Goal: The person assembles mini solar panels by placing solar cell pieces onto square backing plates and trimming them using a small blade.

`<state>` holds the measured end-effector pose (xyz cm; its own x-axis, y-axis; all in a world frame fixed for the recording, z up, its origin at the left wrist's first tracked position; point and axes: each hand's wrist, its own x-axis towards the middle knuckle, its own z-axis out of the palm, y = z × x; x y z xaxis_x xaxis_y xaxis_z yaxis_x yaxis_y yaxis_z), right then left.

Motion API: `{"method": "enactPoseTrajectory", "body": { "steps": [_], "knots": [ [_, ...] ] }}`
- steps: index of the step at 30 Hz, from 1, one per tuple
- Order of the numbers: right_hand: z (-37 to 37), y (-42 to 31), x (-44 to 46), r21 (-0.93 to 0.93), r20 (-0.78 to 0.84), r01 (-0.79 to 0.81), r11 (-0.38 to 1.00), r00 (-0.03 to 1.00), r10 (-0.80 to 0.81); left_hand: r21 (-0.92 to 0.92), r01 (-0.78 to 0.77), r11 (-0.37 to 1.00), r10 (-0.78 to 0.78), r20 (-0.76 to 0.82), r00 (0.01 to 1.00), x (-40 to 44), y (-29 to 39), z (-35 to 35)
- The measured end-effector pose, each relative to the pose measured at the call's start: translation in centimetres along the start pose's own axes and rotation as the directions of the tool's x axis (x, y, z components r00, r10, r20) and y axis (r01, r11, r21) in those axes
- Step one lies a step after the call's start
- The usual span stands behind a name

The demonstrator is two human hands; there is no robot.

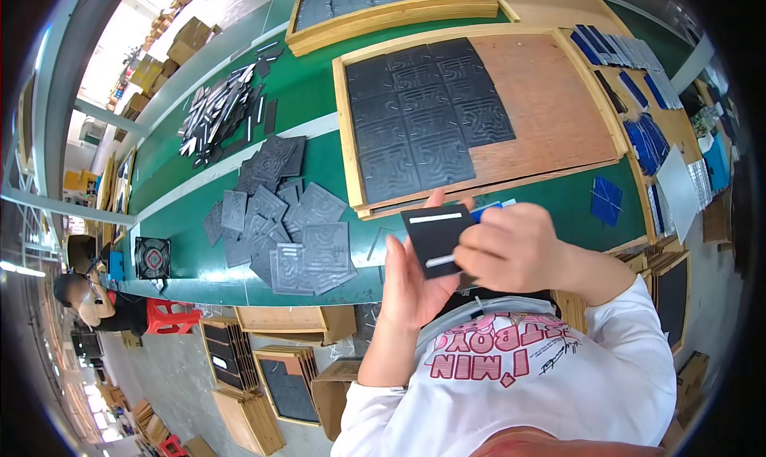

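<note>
A black square panel (436, 241) with two white strips, one near its top edge and one near its bottom edge, rests in my left hand (415, 285), whose thumb and fingers hold it from the left and below. My right hand (511, 248) is closed at the panel's right side, its fingertips by the lower white strip; whether it pinches anything is hidden. Something blue (485, 210) shows just above my right hand. Beyond my hands, a wooden frame (349, 138) holds rows of dark patterned square tiles (415, 114) over part of its brown board.
Loose grey patterned tiles (323, 245) are piled at the left, with a heap of black and white strips (227, 106) behind them. Blue pieces (645, 144) lie at the right. A small fan (152, 257) stands far left, near a seated person (120, 309).
</note>
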<state>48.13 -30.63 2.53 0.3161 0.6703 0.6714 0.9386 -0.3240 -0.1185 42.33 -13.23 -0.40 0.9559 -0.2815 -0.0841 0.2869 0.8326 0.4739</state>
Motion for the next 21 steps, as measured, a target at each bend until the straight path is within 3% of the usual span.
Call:
{"method": "enactPoseTrajectory", "body": {
  "steps": [1, 3, 4, 5, 7, 9, 11, 12, 15, 16, 19, 20, 21],
  "knots": [
    [0.1, -0.2, -0.1, -0.001, 0.081, 0.025, 1.0, 0.996, -0.025, 0.022, 0.011, 1.0, -0.01, -0.017, 1.0, 0.1, 0.0, 0.2],
    [0.0, 0.5, -0.1, 0.109, 0.096, -0.06, 0.992, 0.994, 0.05, 0.068, 0.037, 0.997, -0.033, -0.057, 0.998, 0.2, 0.3, 1.0],
    [-0.3, 1.2, 0.2, 0.167, 0.095, -0.117, 0.979, 0.99, 0.102, -0.281, -0.003, 0.96, 0.003, -0.002, 1.0, 0.5, -0.4, 0.9],
    [-0.5, 1.9, 0.5, 0.225, 0.096, -0.172, 0.959, 0.983, 0.154, -0.178, 0.048, 0.983, -0.047, 0.006, 0.999, 0.4, -0.7, 0.3],
    [-0.1, 3.3, 0.4, 0.153, 0.028, -0.174, 0.973, 0.985, 0.172, 0.034, 0.15, 0.988, -0.151, 0.009, 0.989, 0.1, -1.3, -0.7],
    [0.0, 4.4, 0.5, 0.058, -0.005, -0.147, 0.987, 0.989, 0.147, 0.121, 0.187, 0.975, -0.19, 0.01, 0.982, 0.1, -1.6, -0.4],
    [-0.2, 4.5, 0.8, 0.142, 0.012, -0.102, 0.985, 0.995, 0.102, 0.203, 0.201, 0.958, -0.207, 0.008, 0.978, 0.2, -1.5, 0.0],
    [-0.6, 4.3, 0.9, 0.162, 0.048, -0.091, 0.983, 0.995, 0.085, 0.212, 0.188, 0.959, -0.205, 0.062, 0.977, 0.3, -1.6, -0.8],
    [-0.4, 3.3, 0.6, 0.199, 0.074, -0.003, 0.98, 0.997, -0.013, 0.173, 0.169, 0.97, -0.153, -0.102, 0.983, 0.4, -0.9, 0.7],
    [-0.2, 3.0, 0.4, 0.21, 0.072, 0.035, 0.977, 0.996, -0.051, 0.137, 0.164, 0.977, -0.162, -0.024, 0.986, 0.5, -0.5, 0.4],
    [0.2, 2.5, 0.0, 0.148, 0.079, 0.045, 0.988, 0.995, -0.057, 0.177, 0.113, 0.978, -0.089, -0.138, 0.987, 0.5, -0.9, 0.7],
    [0.0, 2.4, -0.1, 0.186, 0.101, 0.052, 0.981, 0.992, -0.072, 0.304, 0.108, 0.947, -0.052, -0.185, 0.981, 0.6, -0.8, 1.2],
    [-0.3, 2.0, -0.1, 0.224, 0.121, 0.058, 0.973, 0.989, -0.087, 0.279, 0.093, 0.956, -0.05, -0.158, 0.986, 0.9, -0.7, 1.2]
  ]
}}
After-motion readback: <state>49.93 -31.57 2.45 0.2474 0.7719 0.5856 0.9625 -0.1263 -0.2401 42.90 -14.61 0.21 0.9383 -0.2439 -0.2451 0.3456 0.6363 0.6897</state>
